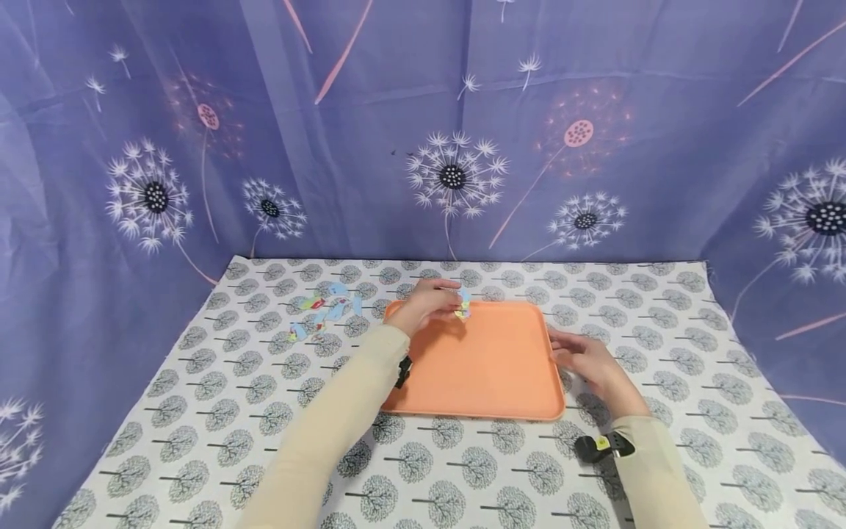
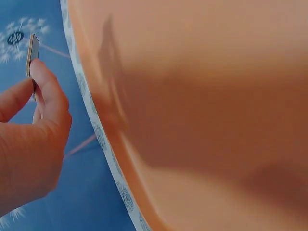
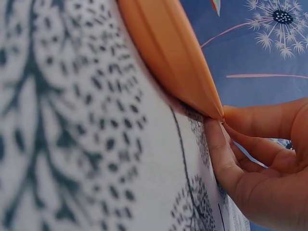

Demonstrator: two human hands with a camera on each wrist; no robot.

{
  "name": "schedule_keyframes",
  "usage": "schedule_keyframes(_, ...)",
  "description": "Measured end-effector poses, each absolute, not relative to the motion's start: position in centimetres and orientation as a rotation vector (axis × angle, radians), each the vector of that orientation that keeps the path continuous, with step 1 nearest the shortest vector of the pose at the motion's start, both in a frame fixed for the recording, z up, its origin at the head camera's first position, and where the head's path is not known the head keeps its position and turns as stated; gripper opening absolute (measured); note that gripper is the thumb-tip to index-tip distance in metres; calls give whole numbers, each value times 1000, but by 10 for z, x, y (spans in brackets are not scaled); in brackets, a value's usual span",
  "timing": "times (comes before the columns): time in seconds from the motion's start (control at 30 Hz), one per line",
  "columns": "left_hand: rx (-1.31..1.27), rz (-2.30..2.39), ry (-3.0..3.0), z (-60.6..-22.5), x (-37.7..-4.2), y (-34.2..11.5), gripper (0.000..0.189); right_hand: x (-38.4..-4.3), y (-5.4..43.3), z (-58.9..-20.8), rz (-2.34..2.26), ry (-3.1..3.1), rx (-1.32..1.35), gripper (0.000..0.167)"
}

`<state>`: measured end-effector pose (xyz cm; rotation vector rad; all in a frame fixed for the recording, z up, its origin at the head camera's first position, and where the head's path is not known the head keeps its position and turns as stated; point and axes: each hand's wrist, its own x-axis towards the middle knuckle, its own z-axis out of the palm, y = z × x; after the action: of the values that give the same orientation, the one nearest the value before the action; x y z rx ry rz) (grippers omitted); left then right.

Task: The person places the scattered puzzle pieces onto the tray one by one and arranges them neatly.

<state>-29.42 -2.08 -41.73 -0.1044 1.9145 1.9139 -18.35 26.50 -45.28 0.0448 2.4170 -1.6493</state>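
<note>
My left hand [image 1: 428, 304] is over the far left part of an orange tray [image 1: 489, 367]. Between its thumb and fingers it pinches a thin puzzle piece [image 1: 464, 303] with light blue, yellow and pink print. The left wrist view shows that piece [image 2: 32, 50] edge-on, raised above the tray. At the tray's right side, my right hand [image 1: 590, 361] holds the rim with thumb and fingertips. In the right wrist view, the fingertips [image 3: 215, 137] meet at the tray's edge [image 3: 178, 62]. No piece shows on the visible tray floor.
Several loose puzzle pieces [image 1: 335, 311], mostly light blue, lie to the left of the tray. A white cloth with a tree print [image 1: 423, 459] covers the table. Behind and at the sides hangs a blue-purple dandelion curtain [image 1: 370, 176].
</note>
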Motion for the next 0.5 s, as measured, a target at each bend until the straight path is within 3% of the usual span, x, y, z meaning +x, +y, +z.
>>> schedule_keyframes(0.5, -156, 1999, 1832, -426, -291, 32, 44, -182, 265, -452, -1652, 2385, 63, 57)
